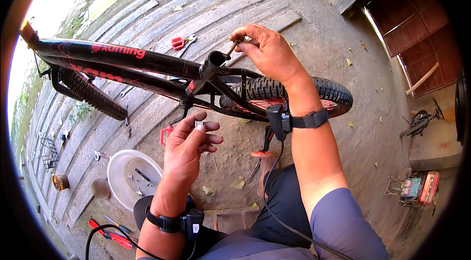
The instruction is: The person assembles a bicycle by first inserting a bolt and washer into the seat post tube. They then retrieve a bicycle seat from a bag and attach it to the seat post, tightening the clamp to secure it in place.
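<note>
A black bicycle frame [147, 66] with red markings stands before me without a saddle, its seat tube [216, 59] showing an open top. Beside that opening, my right hand [265, 51] pinches a thin metal rod [232, 48], like a bolt, between thumb and fingers. The rod's lower end reaches the clamp area at the tube's rim; whether it is inside cannot be made out. My left hand [189, 140] is raised below the frame, palm up. Between its thumb and index finger sits a small silvery metal piece [198, 123], its kind unclear. The knobby rear wheel [314, 91] lies past my right wrist.
At the left stands a white basin [128, 174] with small parts inside. An adjustable wrench [186, 44] lies on the slabs beyond the frame. Red-handled tools [115, 235] rest at the lower left. A cable [272, 176] trails from my right wrist. A red-and-grey device [419, 189] sits far right.
</note>
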Motion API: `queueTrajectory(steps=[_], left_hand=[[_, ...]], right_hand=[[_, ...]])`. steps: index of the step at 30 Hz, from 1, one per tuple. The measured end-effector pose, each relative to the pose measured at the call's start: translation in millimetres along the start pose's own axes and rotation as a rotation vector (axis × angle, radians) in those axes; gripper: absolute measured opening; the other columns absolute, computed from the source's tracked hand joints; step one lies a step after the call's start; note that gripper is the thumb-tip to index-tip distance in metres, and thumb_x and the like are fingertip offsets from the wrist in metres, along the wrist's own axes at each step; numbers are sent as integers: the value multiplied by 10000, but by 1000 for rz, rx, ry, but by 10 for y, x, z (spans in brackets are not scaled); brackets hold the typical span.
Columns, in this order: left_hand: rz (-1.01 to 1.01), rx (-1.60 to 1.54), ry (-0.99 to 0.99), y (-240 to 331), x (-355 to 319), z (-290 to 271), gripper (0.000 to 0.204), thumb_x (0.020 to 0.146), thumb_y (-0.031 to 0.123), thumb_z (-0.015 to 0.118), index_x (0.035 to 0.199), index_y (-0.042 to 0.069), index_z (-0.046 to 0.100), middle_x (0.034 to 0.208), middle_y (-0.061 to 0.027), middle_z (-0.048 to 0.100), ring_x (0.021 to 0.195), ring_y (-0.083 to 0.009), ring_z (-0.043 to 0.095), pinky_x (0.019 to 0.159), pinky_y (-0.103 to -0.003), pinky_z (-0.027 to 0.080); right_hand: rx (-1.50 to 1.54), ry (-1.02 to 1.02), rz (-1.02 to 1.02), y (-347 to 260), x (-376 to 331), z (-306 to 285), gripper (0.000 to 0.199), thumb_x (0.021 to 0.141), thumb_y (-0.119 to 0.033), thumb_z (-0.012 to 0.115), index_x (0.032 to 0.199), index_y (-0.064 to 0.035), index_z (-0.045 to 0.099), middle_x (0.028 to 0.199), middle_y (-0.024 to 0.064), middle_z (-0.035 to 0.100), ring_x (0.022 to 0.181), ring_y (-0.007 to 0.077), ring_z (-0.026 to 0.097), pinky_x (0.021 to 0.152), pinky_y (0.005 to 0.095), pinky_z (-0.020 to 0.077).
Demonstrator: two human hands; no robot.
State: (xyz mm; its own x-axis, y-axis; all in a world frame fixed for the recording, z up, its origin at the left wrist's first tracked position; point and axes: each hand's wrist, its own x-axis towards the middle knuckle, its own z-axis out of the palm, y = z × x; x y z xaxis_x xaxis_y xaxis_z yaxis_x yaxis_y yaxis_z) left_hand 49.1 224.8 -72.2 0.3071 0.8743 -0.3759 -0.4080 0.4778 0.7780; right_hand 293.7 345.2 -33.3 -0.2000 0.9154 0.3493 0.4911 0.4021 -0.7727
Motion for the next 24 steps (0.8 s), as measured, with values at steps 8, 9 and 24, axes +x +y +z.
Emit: queueTrajectory(steps=[8, 9, 24], left_hand=[[-2, 10, -1, -11, 4, 1, 301, 960, 129, 524, 1242, 24, 516, 1034, -124, 658, 795, -187, 674, 641, -255, 526], [0, 14, 0, -14, 2, -1, 301, 960, 130, 525, 1242, 24, 516, 1033, -124, 658, 795, -188, 674, 641, -256, 526], [9, 5, -18, 8, 9, -6, 321, 973, 113, 505, 1272, -3, 485, 1051, -122, 643, 820, -178, 668, 663, -259, 525]], right_hand=[[106, -50, -36, -52, 48, 148, 195, 882, 79, 541, 1027, -14, 634, 973, 26, 637, 911, 98, 618, 841, 236, 488], [143, -69, -29, -46, 46, 146, 200, 883, 84, 539, 1030, -12, 634, 980, 24, 640, 917, 96, 615, 846, 236, 486], [414, -132, 92, -221, -45, 80, 274, 906, 60, 510, 1154, -3, 610, 1063, 64, 662, 963, 113, 621, 814, 236, 516]])
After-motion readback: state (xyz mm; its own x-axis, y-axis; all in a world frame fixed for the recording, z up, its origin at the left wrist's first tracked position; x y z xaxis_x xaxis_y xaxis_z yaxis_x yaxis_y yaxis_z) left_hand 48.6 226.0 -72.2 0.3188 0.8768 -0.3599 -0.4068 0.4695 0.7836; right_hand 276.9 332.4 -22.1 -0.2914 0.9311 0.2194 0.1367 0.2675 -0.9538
